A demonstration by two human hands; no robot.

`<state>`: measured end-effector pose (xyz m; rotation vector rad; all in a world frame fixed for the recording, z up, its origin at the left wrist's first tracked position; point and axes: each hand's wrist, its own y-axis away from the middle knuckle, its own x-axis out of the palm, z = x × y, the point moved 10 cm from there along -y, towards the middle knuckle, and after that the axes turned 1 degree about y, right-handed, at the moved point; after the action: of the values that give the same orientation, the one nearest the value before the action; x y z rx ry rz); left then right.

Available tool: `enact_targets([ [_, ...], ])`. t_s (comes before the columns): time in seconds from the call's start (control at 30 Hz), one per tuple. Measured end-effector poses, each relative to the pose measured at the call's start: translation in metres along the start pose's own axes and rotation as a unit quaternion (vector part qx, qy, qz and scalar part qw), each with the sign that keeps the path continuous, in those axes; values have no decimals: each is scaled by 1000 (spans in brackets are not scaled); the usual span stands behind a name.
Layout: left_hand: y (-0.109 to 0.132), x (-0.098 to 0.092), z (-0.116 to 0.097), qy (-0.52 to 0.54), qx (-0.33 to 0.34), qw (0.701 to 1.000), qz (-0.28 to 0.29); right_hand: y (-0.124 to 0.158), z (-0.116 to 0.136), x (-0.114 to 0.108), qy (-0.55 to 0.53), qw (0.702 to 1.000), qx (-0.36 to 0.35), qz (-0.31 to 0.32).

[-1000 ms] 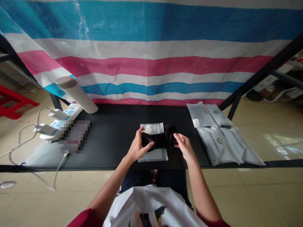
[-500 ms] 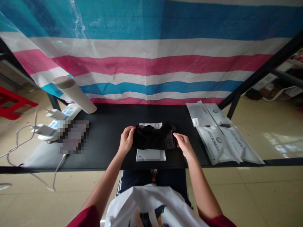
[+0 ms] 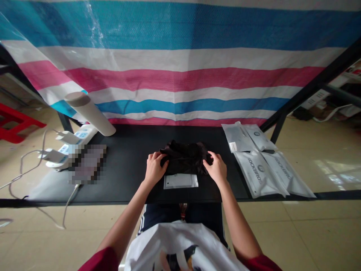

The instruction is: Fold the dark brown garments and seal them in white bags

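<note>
A bunched black fabric garment (image 3: 186, 158) lies on a white plastic pouch (image 3: 181, 181), covering its far part. Only the near strip of the pouch shows, with a small label on it. My left hand (image 3: 154, 169) grips the garment's left side, fingers curled over the cloth. My right hand (image 3: 216, 169) holds its right side the same way. Both hands rest close to the black table (image 3: 126, 169), just beyond the near end of the pouch on either side.
Several grey printed ROCKBROS bags (image 3: 259, 173) lie at the table's right. To the left stand a pale cardboard tube (image 3: 90, 114), a white power strip with plugs (image 3: 76, 143) and a pixelated object (image 3: 87, 164). A striped tarp (image 3: 180, 75) hangs behind.
The black garment has bunched inward and shifted farther up the pouch, leaving less of it stretched between my hands. Both hands have moved closer together around it.
</note>
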<state>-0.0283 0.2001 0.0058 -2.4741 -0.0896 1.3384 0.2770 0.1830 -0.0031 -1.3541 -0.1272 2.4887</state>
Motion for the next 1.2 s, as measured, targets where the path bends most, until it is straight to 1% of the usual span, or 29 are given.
enact_targets([
  [0.07, -3, -5, -7, 19, 11, 1000, -1, -2, 3, -1, -15, 1000, -23, -2],
  [0.13, -2, -11, -14, 85, 15, 996, 7, -2, 5, -7, -66, 997, -43, -14],
  [0.23, 5, -15, -25, 223, 11, 974, 48, 1, 1, -18, -181, 982, -50, -23],
  [0.3, 13, -16, -33, 275, 6, 958, 81, 3, 0, -20, -218, 974, -54, -13],
  [0.37, 21, -16, -39, 287, 5, 952, 104, 5, 2, -17, -197, 978, -71, 4],
  [0.43, 26, -16, -43, 285, 9, 952, 112, 5, 4, -9, -140, 986, -86, 16],
  [0.57, 31, -14, -40, 269, 6, 958, 103, -2, 3, 6, -24, 996, -81, 3],
  [0.63, 32, -15, -37, 265, 2, 960, 95, -6, 3, 8, -23, 997, -79, 4],
  [0.67, 31, -17, -36, 265, 0, 960, 93, -6, 4, 7, -42, 996, -79, 5],
  [0.73, 31, -20, -34, 268, -4, 959, 91, -6, 5, 0, -119, 990, -72, 9],
  [0.8, 32, -25, -33, 275, -7, 957, 90, -2, 3, -5, -234, 970, -46, 37],
  [0.83, 33, -27, -33, 282, -9, 956, 86, 1, 1, -5, -295, 953, -24, 61],
  [0.9, 36, -27, -30, 313, -21, 945, 89, 10, -5, -1, -397, 910, 40, 111],
  [0.97, 41, -21, -26, 363, -46, 925, 105, 19, -10, 5, -453, 873, 105, 144],
  [1.03, 45, -13, -20, 389, -73, 911, 111, 24, -13, 8, -472, 857, 138, 152],
  [1.07, 46, -11, -18, 379, -80, 916, 103, 24, -13, 9, -473, 857, 138, 150],
  [1.13, 43, -14, -18, 306, -72, 947, 67, 22, -10, 8, -463, 869, 118, 132],
  [1.2, 39, -18, -29, 208, -32, 977, 32, 20, -3, 6, -432, 891, 83, 117],
])
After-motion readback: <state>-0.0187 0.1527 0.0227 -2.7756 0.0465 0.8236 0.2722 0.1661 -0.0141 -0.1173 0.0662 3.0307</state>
